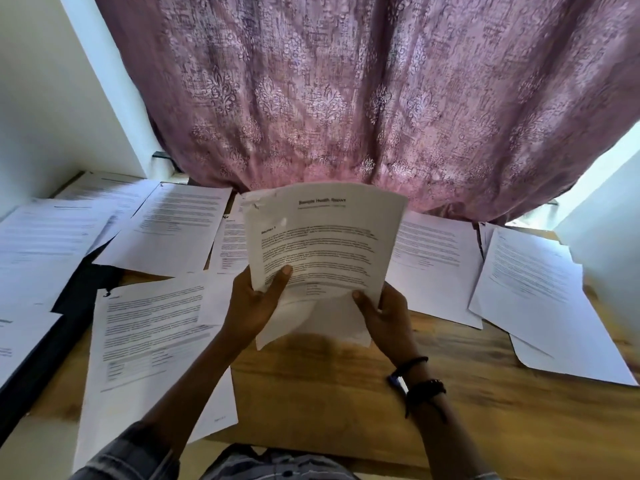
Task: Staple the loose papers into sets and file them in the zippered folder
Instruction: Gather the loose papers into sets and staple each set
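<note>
I hold a set of printed papers upright above the middle of the wooden table. My left hand grips its lower left edge, thumb on the front page. My right hand grips the lower right corner, thumb on the front. The top page has a heading and paragraphs of text, and its top left corner looks torn or creased. A dark folder lies at the left, partly buried under sheets. No stapler is visible.
Loose printed sheets cover the table: a sheet near my left arm, others at the far left, back and right. A mauve patterned curtain hangs behind the table. White walls flank both sides.
</note>
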The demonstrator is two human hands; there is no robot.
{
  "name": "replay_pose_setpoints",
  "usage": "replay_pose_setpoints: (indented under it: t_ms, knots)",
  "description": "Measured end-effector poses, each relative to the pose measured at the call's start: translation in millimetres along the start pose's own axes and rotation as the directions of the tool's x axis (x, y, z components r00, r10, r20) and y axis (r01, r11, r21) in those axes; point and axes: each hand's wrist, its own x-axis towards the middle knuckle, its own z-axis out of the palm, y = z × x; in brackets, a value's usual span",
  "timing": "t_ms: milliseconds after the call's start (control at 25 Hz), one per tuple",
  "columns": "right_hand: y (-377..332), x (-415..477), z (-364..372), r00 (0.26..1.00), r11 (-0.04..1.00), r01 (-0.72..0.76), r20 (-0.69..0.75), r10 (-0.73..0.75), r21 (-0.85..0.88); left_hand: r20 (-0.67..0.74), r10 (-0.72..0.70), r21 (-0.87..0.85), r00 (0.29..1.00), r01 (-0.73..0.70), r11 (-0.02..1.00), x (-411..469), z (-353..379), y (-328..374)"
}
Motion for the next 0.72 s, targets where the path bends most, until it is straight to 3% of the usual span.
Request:
replay_pose_setpoints:
  t_ms: [160, 280, 360, 400, 520, 600, 720]
  knots:
    - [-11.9, -0.3, -35.5, 0.999, 0.997, -0.041, 0.03, 0.042, -0.06, 0.155, -0.003, 0.012, 0.988, 0.001, 1.0, 12.8, 4.8, 18.3]
    - [1.5, -5.5, -78.2, 0.971, 0.97, -0.233, 0.064, 0.229, 0.064, 0.234, -0.088, -0.06, 0.968, 0.105, 0.993, 14.4, 20.9, 19.4]
    - [24.1, -5.2, -114.9, 0.924, 0.931, -0.343, -0.134, 0.358, 0.124, 0.242, -0.119, -0.089, 0.963, 0.144, 0.985, 9.4, 35.6, 18.5]
    - [36.4, -7.0, -135.5, 0.876, 0.922, -0.38, -0.294, 0.382, 0.067, 0.247, -0.133, -0.092, 0.96, 0.16, 0.983, 5.2, 44.3, 17.1]
    - [81.5, -11.4, -206.2, 0.663, 0.833, -0.541, -0.667, 0.34, -0.113, 0.223, -0.177, -0.079, 0.959, 0.199, 0.977, -3.4, 65.5, 10.4]
    - [103.1, -9.5, -248.0, 0.588, 0.735, -0.648, -0.746, 0.314, -0.202, 0.211, -0.198, -0.074, 0.957, 0.217, 0.973, -8.0, 75.0, 7.2]
    - [116.9, -3.5, -288.1, 0.509, 0.543, -0.801, -0.765, 0.394, -0.253, 0.204, -0.221, -0.05, 0.954, 0.235, 0.971, -15.2, 85.5, 2.9]
